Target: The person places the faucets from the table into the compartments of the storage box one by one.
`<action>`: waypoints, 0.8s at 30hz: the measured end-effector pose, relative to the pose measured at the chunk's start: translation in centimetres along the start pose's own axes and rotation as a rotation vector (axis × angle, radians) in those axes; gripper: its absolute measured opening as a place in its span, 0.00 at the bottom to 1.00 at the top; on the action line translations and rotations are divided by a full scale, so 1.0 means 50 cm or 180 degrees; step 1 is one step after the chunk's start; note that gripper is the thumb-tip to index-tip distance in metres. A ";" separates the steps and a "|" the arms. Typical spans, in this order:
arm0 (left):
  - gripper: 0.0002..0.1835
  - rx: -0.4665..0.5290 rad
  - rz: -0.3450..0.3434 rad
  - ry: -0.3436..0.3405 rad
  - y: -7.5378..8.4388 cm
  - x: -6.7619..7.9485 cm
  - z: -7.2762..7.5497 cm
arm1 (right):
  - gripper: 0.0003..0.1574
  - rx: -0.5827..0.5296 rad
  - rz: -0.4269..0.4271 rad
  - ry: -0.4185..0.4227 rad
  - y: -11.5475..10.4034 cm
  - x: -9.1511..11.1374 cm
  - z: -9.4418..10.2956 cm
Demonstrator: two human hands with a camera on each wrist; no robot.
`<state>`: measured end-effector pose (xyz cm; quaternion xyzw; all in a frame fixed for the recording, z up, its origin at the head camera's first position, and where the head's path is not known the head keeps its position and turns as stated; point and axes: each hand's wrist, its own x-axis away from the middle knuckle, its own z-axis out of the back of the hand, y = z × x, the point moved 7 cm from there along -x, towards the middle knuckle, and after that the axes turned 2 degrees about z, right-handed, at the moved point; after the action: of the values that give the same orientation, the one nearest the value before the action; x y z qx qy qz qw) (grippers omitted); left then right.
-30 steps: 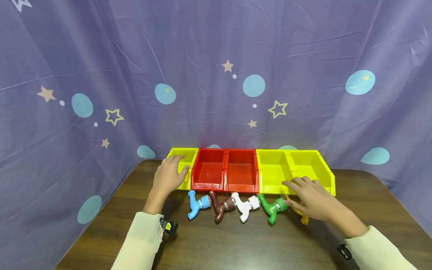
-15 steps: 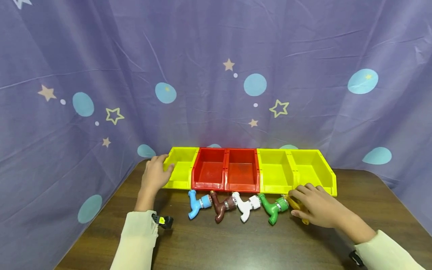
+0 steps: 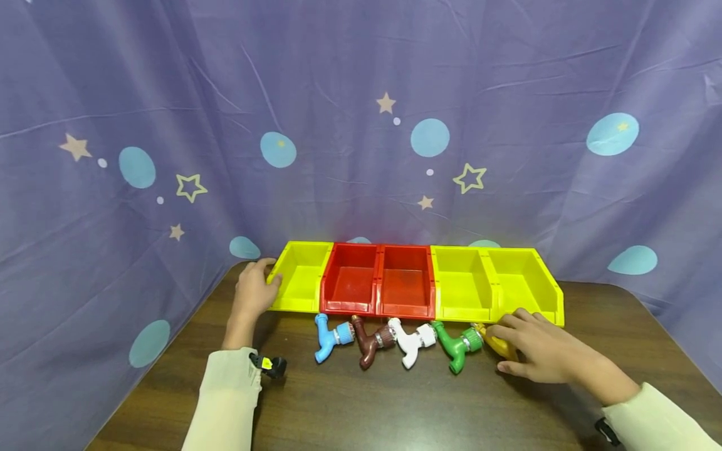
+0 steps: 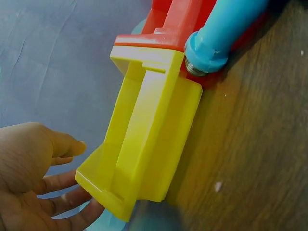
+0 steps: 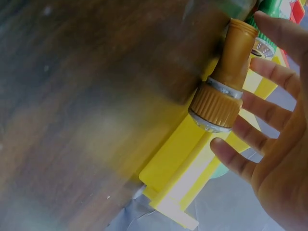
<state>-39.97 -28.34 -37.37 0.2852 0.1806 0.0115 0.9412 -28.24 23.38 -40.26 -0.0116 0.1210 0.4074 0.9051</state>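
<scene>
My left hand (image 3: pixel 254 291) is at the outer side of the leftmost yellow bin (image 3: pixel 300 275). In the left wrist view, that hand's fingertips (image 4: pixel 91 211) are right at the bin's end wall, the thumb apart from them. My right hand (image 3: pixel 544 347) reaches over a yellow plastic tap (image 3: pixel 500 346), partly covering it in the head view. The right wrist view has its fingers (image 5: pixel 274 72) spread alongside the tap's ribbed collar (image 5: pixel 215 105), not curled round it. Left of it lie green (image 3: pixel 457 347), white (image 3: pixel 412 341), brown (image 3: pixel 369 341) and blue (image 3: pixel 327 338) taps in a row.
Two red bins (image 3: pixel 350 285) and two more yellow bins (image 3: pixel 462 288) continue the row behind the taps. Everything stands on a dark wooden table (image 3: pixel 395 413). A purple patterned curtain (image 3: pixel 338 94) hangs behind and to the left.
My left hand has moved left, from over the leftmost yellow bin to its outer side. My right hand has shifted slightly right over the yellow tap. The taps keep their row.
</scene>
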 end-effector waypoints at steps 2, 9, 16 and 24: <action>0.24 0.0026 0.0009 0.0006 -0.006 -0.001 0.001 | 0.32 0.0003 0.0020 -0.0006 -0.001 0.000 0.001; 0.23 0.0061 0.0077 0.0009 -0.025 -0.001 0.003 | 0.34 -0.0029 0.0058 -0.0099 -0.003 0.002 0.002; 0.20 0.0082 0.0070 0.0030 -0.035 -0.002 0.003 | 0.35 -0.0042 0.0176 -0.0115 -0.006 0.007 -0.002; 0.19 0.0169 0.0149 0.0031 -0.048 -0.004 -0.006 | 0.33 -0.0179 0.0206 -0.0205 -0.006 0.013 -0.003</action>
<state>-40.45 -30.20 -38.84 0.3142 0.1787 0.0302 0.9319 -27.60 23.64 -40.58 -0.0199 0.0806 0.4398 0.8943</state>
